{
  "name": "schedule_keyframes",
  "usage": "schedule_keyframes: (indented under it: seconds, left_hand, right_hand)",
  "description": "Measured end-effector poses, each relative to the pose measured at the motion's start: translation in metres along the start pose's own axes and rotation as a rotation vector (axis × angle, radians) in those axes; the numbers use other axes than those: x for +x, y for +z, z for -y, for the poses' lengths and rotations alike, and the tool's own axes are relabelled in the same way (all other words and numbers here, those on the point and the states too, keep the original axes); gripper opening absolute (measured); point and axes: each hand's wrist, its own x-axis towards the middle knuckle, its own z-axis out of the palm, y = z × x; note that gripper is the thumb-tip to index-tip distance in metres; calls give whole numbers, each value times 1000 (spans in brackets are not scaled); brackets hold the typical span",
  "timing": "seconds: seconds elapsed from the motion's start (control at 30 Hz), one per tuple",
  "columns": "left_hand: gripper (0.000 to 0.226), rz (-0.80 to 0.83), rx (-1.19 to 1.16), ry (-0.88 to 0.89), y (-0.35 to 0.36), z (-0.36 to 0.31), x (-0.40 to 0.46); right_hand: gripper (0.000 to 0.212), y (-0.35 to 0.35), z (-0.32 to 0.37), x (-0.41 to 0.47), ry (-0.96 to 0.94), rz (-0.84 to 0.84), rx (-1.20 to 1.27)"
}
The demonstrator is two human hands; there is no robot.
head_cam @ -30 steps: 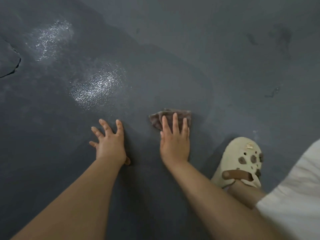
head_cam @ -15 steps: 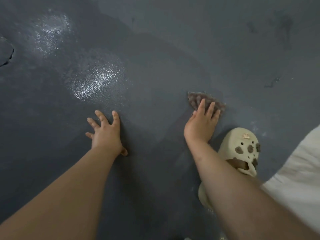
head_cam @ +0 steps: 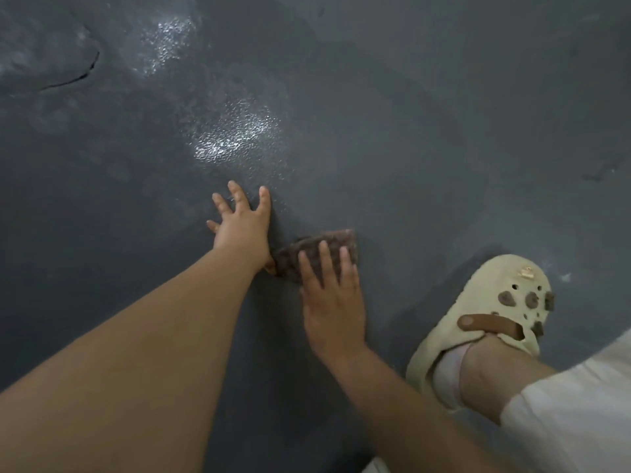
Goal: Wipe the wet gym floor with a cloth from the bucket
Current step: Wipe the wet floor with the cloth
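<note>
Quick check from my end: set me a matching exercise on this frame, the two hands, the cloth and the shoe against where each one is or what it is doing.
Things:
1. left hand
2. right hand
3. cloth
4. shoe

States:
A. cream, with brown strap, on the foot at the right
B. fingers spread, flat on the bare floor
C. brown, lying on the floor under fingers
D. pressing down on the cloth

Pairs: 1-B, 2-D, 3-C, 4-A
</note>
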Motion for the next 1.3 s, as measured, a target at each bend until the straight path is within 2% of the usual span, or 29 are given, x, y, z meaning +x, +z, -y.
schedule_keyframes:
  seconds: [0.07, 0.13, 0.2, 0.3, 0.4, 0.5, 0.53, 0.7, 0.77, 0.9, 1.03, 1.17, 1.3]
  left_hand:
    - [134, 8, -4, 13, -1, 2, -3]
    - [129, -3, -42, 40, -2, 9, -7]
    - [101, -75, -157, 92, -2, 21, -15]
    - [36, -317, -354, 117, 1, 51, -32]
    - [36, -463, -409, -14, 19, 78, -49]
    - [26, -489, -434, -120, 40, 96, -67]
    - [34, -450, -438, -157, 46, 100, -75]
    - [101, -230, -350, -278, 70, 104, -116]
    - [119, -146, -305, -322, 83, 102, -130]
    - [129, -9, -288, -423, 111, 92, -154]
    - [134, 46, -319, -414, 134, 85, -165]
    - [135, 31, -334, -369, 140, 92, -165]
    - [134, 8, -337, -366, 142, 91, -162]
  right_hand:
    - [49, -4, -26, 24, -22, -2, -24]
    - [49, -15, -41, 56, 42, -22, -48]
    - [49, -28, -48, 91, 123, -23, -47]
    - [52, -44, -48, 133, 268, 24, -28]
    - [53, -48, -31, 146, 319, 78, -36]
    - [54, -43, -5, 131, 207, 119, -60]
    - [54, -39, 5, 122, 140, 124, -71]
    - [51, -8, 66, 51, -178, 199, -60]
    - [49, 9, 84, 10, -321, 176, -86]
    - [57, 17, 95, -57, -525, 361, -180]
    - [49, 16, 68, -42, -720, 240, -209]
    - [44, 8, 51, 13, -668, 123, -212]
    - [48, -5, 58, 73, -311, 106, -166]
